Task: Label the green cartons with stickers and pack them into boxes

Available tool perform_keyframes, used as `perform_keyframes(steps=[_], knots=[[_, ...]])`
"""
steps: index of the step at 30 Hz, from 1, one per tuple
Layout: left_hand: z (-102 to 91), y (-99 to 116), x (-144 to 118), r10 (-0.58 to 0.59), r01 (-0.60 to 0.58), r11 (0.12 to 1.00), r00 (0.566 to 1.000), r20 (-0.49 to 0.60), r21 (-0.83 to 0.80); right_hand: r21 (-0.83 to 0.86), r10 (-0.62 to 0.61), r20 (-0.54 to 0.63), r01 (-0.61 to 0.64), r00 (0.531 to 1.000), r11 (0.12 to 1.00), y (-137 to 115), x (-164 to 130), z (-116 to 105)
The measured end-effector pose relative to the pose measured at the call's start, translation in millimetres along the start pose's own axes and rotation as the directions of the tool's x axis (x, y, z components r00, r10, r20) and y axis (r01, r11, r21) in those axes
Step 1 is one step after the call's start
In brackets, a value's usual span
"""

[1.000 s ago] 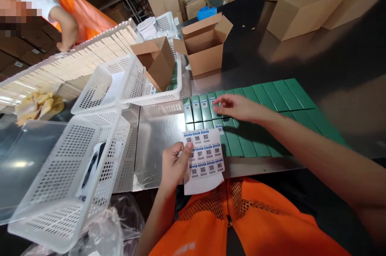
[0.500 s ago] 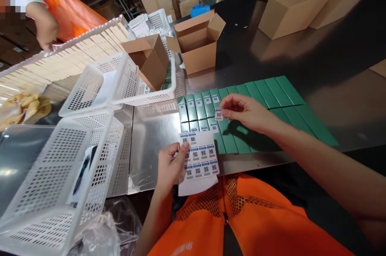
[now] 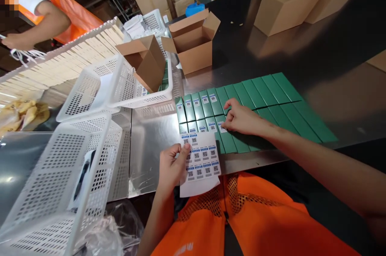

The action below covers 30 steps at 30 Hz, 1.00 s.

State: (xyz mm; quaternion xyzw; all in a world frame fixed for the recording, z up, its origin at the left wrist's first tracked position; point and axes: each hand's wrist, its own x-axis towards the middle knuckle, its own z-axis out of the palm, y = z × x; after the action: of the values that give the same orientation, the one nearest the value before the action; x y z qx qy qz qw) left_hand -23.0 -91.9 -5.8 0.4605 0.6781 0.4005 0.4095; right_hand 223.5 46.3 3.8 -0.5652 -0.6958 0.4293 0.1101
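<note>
Far left, a co-worker's hand (image 3: pixel 13 41) is seen past a long tray of pale slats (image 3: pixel 64 62), white cord gripped in it. Nearer, a large white perforated basket (image 3: pixel 54 175) is parked at the worktop's (image 3: pixel 150 143) edge, a dark item lying inside it (too indistinct to be named). Behind it a second white basket (image 3: pixel 117 83) is set, with an open brown carton (image 3: pixel 146 60) tipped into it; just beyond, another open carton (image 3: pixel 193 42) is stood upright on the dark surface.

On to the middle: the left hand (image 3: pixel 171 167) is held low at the near edge of the worktop, and the label sheet (image 3: pixel 201 163) is pinched in its fingers, thumb on top over the sheet's left margin. Rows of small printed code labels are shown on the sheet, which is overhanging the worktop edge above an orange vest (image 3: pixel 241 224).

To the right, the right hand (image 3: pixel 241 119) is laid on the green boxes (image 3: pixel 271 99), which are lined up side by side in two rows on the worktop. Its fingers are curled down, tips pressed on a small label (image 3: pixel 222 128) on a near-row box, nothing being gripped. Labels are already carried by the boxes at the left end; those at the right are bare. Far right, closed cartons (image 3: pixel 286 4) are stacked at the back.
</note>
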Motion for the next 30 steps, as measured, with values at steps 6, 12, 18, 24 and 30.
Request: perform_keyframes(steps=[6,12,18,24,30], knots=[[2.9,6.2,-2.5,0.073,-0.074,0.997,0.997,0.025,0.038,-0.163,-0.100,-0.108,0.082,0.989,0.983,-13.6,-9.3,-4.9],[10.6,18.1,-0.5,0.150,-0.157,0.985,0.984,0.090,0.073,0.283,-0.371,-0.010,0.359,0.929,0.890,-32.2,-36.2,18.5],[12.1,19.5,1.9,0.169,-0.178,0.965,0.984,0.064,0.194,0.369,-0.348,-0.084,0.353,0.934,0.860,-32.0,-44.7,33.4],[6.2,24.3,20.6,0.161,-0.162,0.987,0.985,0.063,0.004,0.359,-0.312,-0.057,0.311,0.948,0.880,-29.7,-46.2,25.9],[20.3,48.7,59.4,0.052,-0.006,0.972,0.980,0.193,-0.233,0.165,-0.525,-0.413,0.628,0.745,0.761,-30.9,-34.7,13.2]])
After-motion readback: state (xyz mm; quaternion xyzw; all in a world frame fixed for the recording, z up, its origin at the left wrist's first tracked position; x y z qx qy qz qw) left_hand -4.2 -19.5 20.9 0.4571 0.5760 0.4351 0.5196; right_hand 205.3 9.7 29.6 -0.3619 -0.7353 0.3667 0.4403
